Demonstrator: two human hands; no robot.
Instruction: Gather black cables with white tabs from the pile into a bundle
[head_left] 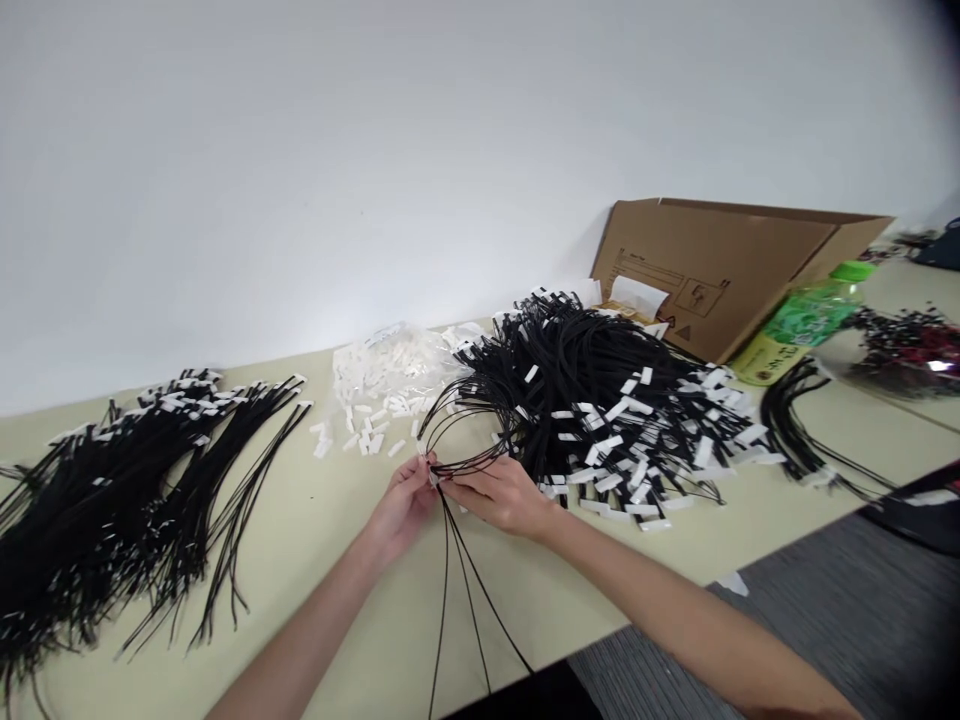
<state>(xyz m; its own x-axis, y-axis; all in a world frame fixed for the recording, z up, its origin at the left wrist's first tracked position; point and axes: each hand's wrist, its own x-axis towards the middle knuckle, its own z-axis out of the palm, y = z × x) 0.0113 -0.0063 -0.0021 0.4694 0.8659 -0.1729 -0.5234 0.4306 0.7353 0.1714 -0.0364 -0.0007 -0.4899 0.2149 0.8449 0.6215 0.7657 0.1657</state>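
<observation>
Black cables (465, 410) curve in a loop above my hands, and a few loose ends hang down toward the table's front edge. My left hand (409, 495) pinches the cables where they meet, with a small white piece at the fingertips. From the other side, my right hand (501, 492) closes on the same cables, its fingers almost touching the left ones. The exact join between the fingertips is too small to make out. Just behind the hands lie small white connector pieces (371, 430), some loose and some in a clear plastic bag (397, 365).
Beside my right hand is a big heap of black cables (577, 370) with white ends. Another cable pile (97, 500) covers the table's left. At the back right, a cardboard box (697, 270) leans behind a green-capped bottle (802, 325). Red and black wires (919, 350) lie beyond.
</observation>
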